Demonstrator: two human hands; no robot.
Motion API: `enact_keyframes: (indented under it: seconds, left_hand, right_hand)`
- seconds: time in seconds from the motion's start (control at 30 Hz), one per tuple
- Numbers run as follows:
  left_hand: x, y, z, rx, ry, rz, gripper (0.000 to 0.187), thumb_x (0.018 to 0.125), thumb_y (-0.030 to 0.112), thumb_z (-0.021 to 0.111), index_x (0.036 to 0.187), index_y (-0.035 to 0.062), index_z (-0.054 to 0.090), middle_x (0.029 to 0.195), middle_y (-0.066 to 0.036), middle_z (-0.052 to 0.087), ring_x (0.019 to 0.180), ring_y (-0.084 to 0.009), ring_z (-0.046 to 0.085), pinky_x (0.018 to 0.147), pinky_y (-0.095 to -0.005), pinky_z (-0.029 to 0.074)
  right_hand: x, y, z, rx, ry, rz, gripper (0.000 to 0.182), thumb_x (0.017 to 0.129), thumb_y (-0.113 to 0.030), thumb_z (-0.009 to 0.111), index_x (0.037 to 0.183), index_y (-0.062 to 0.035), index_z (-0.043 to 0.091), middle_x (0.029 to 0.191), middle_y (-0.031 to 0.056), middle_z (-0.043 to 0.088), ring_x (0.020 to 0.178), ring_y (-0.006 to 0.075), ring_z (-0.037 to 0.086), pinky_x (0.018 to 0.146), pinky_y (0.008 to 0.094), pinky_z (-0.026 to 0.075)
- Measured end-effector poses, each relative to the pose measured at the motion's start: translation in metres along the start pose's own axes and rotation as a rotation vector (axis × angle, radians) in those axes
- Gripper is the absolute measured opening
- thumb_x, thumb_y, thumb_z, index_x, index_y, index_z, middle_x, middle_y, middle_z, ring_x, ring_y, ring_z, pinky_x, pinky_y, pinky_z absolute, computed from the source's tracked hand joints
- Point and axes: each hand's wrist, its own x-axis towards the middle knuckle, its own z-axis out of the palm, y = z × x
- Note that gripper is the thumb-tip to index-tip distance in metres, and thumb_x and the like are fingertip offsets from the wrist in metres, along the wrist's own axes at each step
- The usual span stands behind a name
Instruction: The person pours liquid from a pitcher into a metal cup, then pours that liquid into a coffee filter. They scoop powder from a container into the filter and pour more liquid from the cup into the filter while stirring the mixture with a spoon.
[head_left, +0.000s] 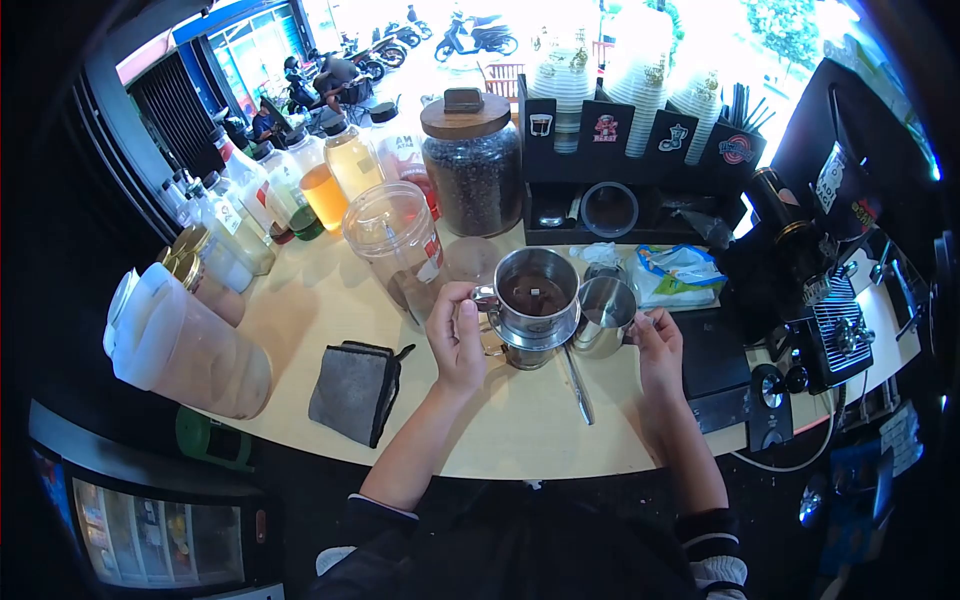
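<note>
My left hand [458, 338] is closed on the side handle of a steel coffee dripper [538, 328]. Dark coffee [530, 294] shows inside the dripper, with a small pale spot on its surface. Under it is a small glass mug [529, 357], mostly hidden by the dripper's wide rim. To the right, my right hand [660, 347] pinches the handle of a steel pitcher [603, 338], which is beside the dripper; its contents are hard to make out. Between the two vessels a metal spoon [579, 392] lies on the table.
A folded grey cloth [352, 393] and a clear plastic jar [395, 240] are on the left of the table [520, 450]. Behind stand a jar of coffee beans [472, 180], several bottles [352, 160] and a black cup rack [545, 190]. An espresso machine [835, 300] is at right.
</note>
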Motion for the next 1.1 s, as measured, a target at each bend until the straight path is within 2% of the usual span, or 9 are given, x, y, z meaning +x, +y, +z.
enact_keyframes:
  seconds: [0.27, 0.37, 0.6, 0.7, 0.8, 0.87, 1.0, 1.07, 1.1]
  left_hand:
    - [0.001, 0.001, 0.003, 0.003, 0.014, 0.015, 0.026, 0.096, 0.022, 0.041, 0.09, -0.0016, 0.051, 0.082, -0.006, 0.053, 0.075, -0.0116, 0.048, 0.069, -0.0252, 0.039]
    - [0.0, 0.004, 0.002, 0.046, -0.023, 0.011, 0.026, 0.097, 0.02, 0.036, 0.095, -0.0006, 0.051, 0.086, -0.005, 0.052, 0.079, -0.0111, 0.049, 0.073, -0.0247, 0.04]
    - [-0.002, -0.008, 0.0, 0.091, -0.031, 0.027, 0.026, 0.097, 0.019, 0.035, 0.095, -0.0008, 0.051, 0.085, -0.005, 0.052, 0.08, -0.0115, 0.05, 0.074, -0.0249, 0.04]
    - [0.0, -0.006, 0.003, 0.048, 0.02, 0.053, 0.026, 0.096, 0.022, 0.041, 0.09, -0.0013, 0.051, 0.081, -0.007, 0.052, 0.076, -0.0143, 0.05, 0.069, -0.0272, 0.04]
    - [0.0, -0.006, 0.004, 0.05, 0.023, 0.045, 0.025, 0.095, 0.021, 0.043, 0.095, -0.0016, 0.053, 0.085, -0.007, 0.054, 0.079, -0.0145, 0.05, 0.072, -0.0272, 0.04]
    - [0.001, 0.0, 0.014, 0.0, 0.213, 0.066, 0.024, 0.094, 0.019, 0.046, 0.102, -0.002, 0.054, 0.09, -0.009, 0.055, 0.083, -0.0147, 0.05, 0.075, -0.028, 0.041]
    - [-0.002, 0.0, 0.007, 0.01, 0.155, 0.086, 0.024, 0.093, 0.016, 0.048, 0.108, -0.0022, 0.054, 0.095, -0.01, 0.055, 0.086, -0.0155, 0.05, 0.077, -0.0289, 0.041]
    - [-0.003, -0.005, -0.001, 0.118, 0.007, 0.11, 0.026, 0.096, 0.015, 0.043, 0.116, -0.0021, 0.048, 0.107, -0.009, 0.05, 0.098, -0.0136, 0.049, 0.087, -0.0272, 0.04]
    - [-0.002, -0.004, -0.001, 0.115, 0.006, 0.111, 0.026, 0.096, 0.015, 0.043, 0.116, -0.0021, 0.048, 0.107, -0.009, 0.05, 0.098, -0.0136, 0.049, 0.087, -0.0272, 0.04]
  right_hand:
    - [0.006, 0.004, -0.006, -0.082, 0.032, -0.013, 0.019, 0.092, -0.014, 0.057, 0.076, -0.0081, 0.048, 0.07, -0.0015, 0.05, 0.064, 0.0053, 0.041, 0.063, 0.0204, 0.033]
    - [0.005, 0.0, 0.0, -0.059, 0.056, -0.015, 0.02, 0.09, -0.014, 0.06, 0.075, -0.0081, 0.049, 0.069, -0.0024, 0.05, 0.064, 0.0041, 0.041, 0.061, 0.0195, 0.031]
    - [0.008, 0.005, -0.005, -0.092, 0.021, -0.076, 0.021, 0.092, -0.016, 0.058, 0.076, -0.0081, 0.048, 0.068, -0.0032, 0.05, 0.063, 0.0031, 0.04, 0.059, 0.0189, 0.033]
    - [0.01, 0.006, -0.009, -0.128, -0.026, -0.096, 0.021, 0.093, -0.017, 0.057, 0.076, -0.0083, 0.047, 0.068, -0.0038, 0.049, 0.062, 0.0028, 0.04, 0.06, 0.0191, 0.034]
    - [0.01, 0.009, -0.011, -0.153, -0.025, -0.105, 0.021, 0.093, -0.017, 0.057, 0.077, -0.0084, 0.047, 0.068, -0.0041, 0.049, 0.062, 0.0027, 0.04, 0.059, 0.0188, 0.033]
    - [0.01, 0.012, -0.012, -0.128, -0.038, -0.107, 0.021, 0.093, -0.018, 0.057, 0.078, -0.0083, 0.047, 0.068, -0.0041, 0.049, 0.062, 0.0026, 0.039, 0.059, 0.0186, 0.033]
    - [0.007, 0.013, -0.011, -0.177, -0.016, -0.11, 0.021, 0.094, -0.019, 0.056, 0.078, -0.0081, 0.047, 0.069, -0.0042, 0.049, 0.063, 0.0025, 0.039, 0.059, 0.0187, 0.032]
    - [0.009, 0.016, -0.012, -0.16, -0.012, -0.129, 0.02, 0.094, -0.019, 0.055, 0.079, -0.0084, 0.048, 0.069, -0.0044, 0.048, 0.063, 0.0025, 0.039, 0.059, 0.0191, 0.033]
    - [0.009, 0.016, -0.011, -0.15, -0.012, -0.139, 0.02, 0.095, -0.019, 0.054, 0.079, -0.0086, 0.048, 0.069, -0.0045, 0.048, 0.063, 0.0025, 0.038, 0.059, 0.0193, 0.033]
